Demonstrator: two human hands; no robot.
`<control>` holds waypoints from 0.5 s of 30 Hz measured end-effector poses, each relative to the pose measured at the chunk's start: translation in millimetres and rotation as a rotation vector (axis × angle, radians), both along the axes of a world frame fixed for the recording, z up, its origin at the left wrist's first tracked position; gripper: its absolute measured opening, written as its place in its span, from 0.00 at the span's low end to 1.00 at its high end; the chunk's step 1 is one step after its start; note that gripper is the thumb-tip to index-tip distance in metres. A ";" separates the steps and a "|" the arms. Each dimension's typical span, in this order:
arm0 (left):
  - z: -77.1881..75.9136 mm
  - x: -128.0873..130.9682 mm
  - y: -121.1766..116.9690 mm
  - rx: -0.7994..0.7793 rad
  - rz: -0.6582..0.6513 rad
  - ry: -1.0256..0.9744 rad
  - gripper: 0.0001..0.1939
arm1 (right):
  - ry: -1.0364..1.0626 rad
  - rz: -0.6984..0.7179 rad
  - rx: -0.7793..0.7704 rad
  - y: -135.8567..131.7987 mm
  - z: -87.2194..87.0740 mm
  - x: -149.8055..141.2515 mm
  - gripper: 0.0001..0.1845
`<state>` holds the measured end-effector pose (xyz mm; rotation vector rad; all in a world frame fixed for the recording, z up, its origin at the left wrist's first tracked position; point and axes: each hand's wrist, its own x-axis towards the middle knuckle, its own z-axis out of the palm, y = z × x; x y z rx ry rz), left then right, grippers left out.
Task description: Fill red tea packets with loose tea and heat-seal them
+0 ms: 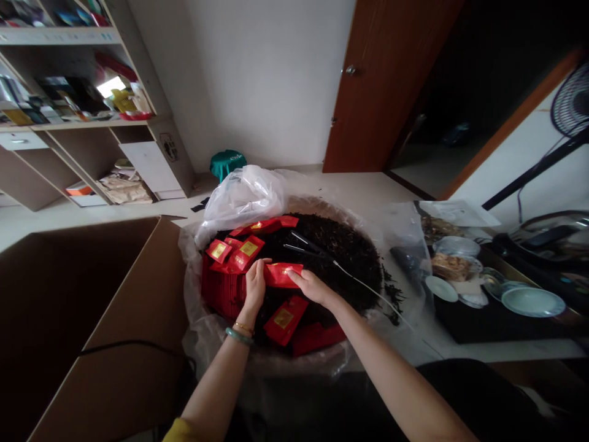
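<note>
Between my two hands is a red packet, held flat over a wide basket-like container of dark, dried leaves. My left hand is closed on its left end; a bracelet and a green bangle circle that wrist. At the right end, my right hand pinches it with the thumb on top. Red packets with gold labels lie just beyond my left hand, and another labelled packet lies nearer me. A dark two-armed tool like a hair straightener, its jaws apart, rests on the leaves, trailing a white cord.
Clear plastic sheeting lines and surrounds the container. A large open cardboard box stands at left. To the right, dishes and bagged goods sit on a dark low surface. A shelf unit, door and fan stand farther back.
</note>
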<state>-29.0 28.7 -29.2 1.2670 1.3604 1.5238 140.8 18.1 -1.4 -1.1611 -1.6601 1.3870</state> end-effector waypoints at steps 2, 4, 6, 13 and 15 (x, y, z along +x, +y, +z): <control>1.8 1.2 -1.6 0.024 -0.025 0.035 0.20 | 0.058 0.017 -0.054 -1.2 4.4 1.9 0.22; 3.0 2.8 -2.8 0.052 -0.046 0.055 0.19 | 0.145 0.002 -0.128 -2.3 8.5 3.0 0.22; 3.4 3.8 -3.2 0.072 -0.051 0.062 0.19 | 0.256 -0.027 -0.206 -3.5 11.0 3.7 0.23; 12.7 4.9 -3.7 0.189 0.000 0.401 0.16 | 0.389 -0.030 -0.314 0.0 13.0 14.2 0.23; 19.2 7.5 -6.1 0.351 -0.038 0.629 0.21 | 0.363 -0.018 -0.265 6.3 12.8 18.7 0.24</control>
